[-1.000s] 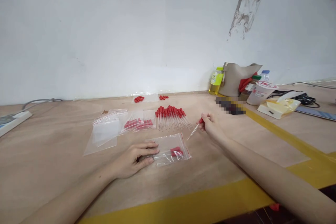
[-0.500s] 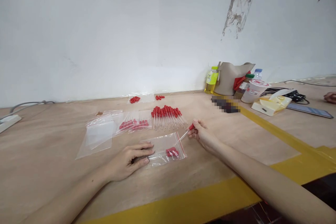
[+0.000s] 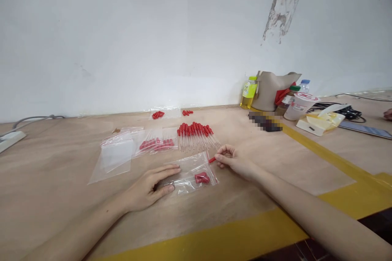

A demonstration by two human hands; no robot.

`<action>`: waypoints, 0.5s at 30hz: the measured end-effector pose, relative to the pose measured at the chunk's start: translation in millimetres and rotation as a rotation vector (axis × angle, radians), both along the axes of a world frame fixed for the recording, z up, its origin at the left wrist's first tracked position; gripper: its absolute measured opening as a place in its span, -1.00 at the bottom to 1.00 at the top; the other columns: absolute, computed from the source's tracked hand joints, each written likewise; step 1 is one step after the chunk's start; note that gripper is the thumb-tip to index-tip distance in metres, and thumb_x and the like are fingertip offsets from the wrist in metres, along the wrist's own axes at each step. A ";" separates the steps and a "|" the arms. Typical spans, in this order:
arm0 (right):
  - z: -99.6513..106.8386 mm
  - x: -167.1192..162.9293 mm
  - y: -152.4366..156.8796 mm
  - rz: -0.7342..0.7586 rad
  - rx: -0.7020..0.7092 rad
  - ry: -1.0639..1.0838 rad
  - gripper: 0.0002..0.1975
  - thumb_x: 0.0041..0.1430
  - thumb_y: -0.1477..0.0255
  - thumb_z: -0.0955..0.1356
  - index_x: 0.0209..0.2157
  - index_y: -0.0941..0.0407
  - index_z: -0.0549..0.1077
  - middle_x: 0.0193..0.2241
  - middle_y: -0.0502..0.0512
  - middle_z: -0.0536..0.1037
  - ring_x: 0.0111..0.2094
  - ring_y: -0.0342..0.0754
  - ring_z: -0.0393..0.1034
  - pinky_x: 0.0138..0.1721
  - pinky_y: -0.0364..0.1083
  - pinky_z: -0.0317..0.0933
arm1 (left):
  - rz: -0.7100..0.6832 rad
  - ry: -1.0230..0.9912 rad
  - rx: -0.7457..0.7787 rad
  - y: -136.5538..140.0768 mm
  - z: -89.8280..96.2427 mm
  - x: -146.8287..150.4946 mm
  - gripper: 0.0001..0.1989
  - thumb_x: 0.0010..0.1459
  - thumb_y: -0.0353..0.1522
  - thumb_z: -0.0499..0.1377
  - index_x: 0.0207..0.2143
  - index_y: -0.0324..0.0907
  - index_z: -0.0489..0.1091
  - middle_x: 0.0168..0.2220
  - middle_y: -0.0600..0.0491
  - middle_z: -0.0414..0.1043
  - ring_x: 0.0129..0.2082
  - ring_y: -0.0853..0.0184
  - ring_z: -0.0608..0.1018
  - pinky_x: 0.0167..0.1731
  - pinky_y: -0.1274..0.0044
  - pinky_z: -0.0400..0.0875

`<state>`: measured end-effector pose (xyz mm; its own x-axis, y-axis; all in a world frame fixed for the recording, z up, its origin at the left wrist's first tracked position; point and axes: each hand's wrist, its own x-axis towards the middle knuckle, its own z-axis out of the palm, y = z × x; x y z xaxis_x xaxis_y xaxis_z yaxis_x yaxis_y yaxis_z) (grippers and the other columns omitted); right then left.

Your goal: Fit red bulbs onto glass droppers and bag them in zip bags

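A clear zip bag [image 3: 188,171] lies on the table with a few droppers [image 3: 202,178] inside, their red rubber bulbs at the bag's right end. My left hand [image 3: 154,183] rests on the bag's left end, fingers stretched out and thumb apart. At the bag's red-striped right mouth, my right hand [image 3: 228,159] pinches a dropper [image 3: 212,160] by its red bulb. That dropper's clear tube points left into the bag and is hard to make out. Behind the bag, several loose droppers [image 3: 196,130] lie fanned out, bulbs toward the wall.
Filled bags of droppers [image 3: 157,143] and flat bags [image 3: 118,155] lie to the left. Red bulbs [image 3: 158,115] sit near the wall. At right stand a yellow bottle [image 3: 248,93], a grey bag [image 3: 269,89], a lidded cup [image 3: 300,106] and a tissue pack [image 3: 320,121]. Another person's hand [image 3: 388,114] shows at far right.
My right hand has moved left and slightly down, carrying the dropper's tube into the bag up to near its bulb. My left hand stays on the bag.
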<state>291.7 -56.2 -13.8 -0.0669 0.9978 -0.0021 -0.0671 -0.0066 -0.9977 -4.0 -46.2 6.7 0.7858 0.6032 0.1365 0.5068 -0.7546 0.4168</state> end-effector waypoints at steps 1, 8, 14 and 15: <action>-1.1 -0.8 -0.9 0.021 0.033 -0.091 -0.70 -0.17 0.29 0.43 -0.49 0.15 0.28 -0.68 -0.11 0.36 -0.65 -0.27 0.21 -0.57 -0.24 0.13 | 0.001 0.001 0.001 -0.2 0.3 0.2 -0.58 0.18 -0.27 -0.01 0.11 -0.02 0.12 0.12 0.09 0.17 0.12 0.29 0.21 0.08 0.36 0.15; -4.3 -8.4 -1.0 0.066 0.157 -0.336 -0.75 -0.22 0.31 0.44 -0.53 0.19 0.38 -0.65 -0.07 0.37 -0.62 -0.26 0.16 -0.58 -0.23 0.06 | -0.006 -0.007 -0.004 0.8 -0.5 0.1 -0.58 0.18 -0.27 0.00 0.10 -0.02 0.13 0.10 0.08 0.20 0.10 0.26 0.24 0.07 0.35 0.17; -2.8 -18.8 -5.0 0.109 0.106 -0.252 -0.77 -0.19 0.37 0.42 -0.42 0.17 0.44 -0.48 0.02 0.49 -0.45 -0.16 0.35 -0.42 -0.16 0.22 | -0.009 -0.024 -0.013 0.8 -0.3 -0.1 -0.58 0.18 -0.26 0.00 0.10 -0.03 0.14 0.09 0.06 0.21 0.09 0.24 0.25 0.07 0.34 0.16; -2.3 -19.6 -6.1 0.121 0.078 -0.217 -0.75 -0.18 0.38 0.41 -0.37 0.16 0.44 -0.43 0.04 0.50 -0.41 -0.14 0.37 -0.39 -0.15 0.23 | -0.006 -0.024 -0.015 0.5 0.0 0.0 -0.58 0.17 -0.26 0.00 0.10 -0.03 0.15 0.09 0.06 0.21 0.09 0.24 0.25 0.07 0.33 0.16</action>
<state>272.1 -62.3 -16.0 -0.1922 0.9802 0.0476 0.1448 0.0763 -0.9865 -4.0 -45.7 6.7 0.7861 0.6005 0.1462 0.4919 -0.7512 0.4402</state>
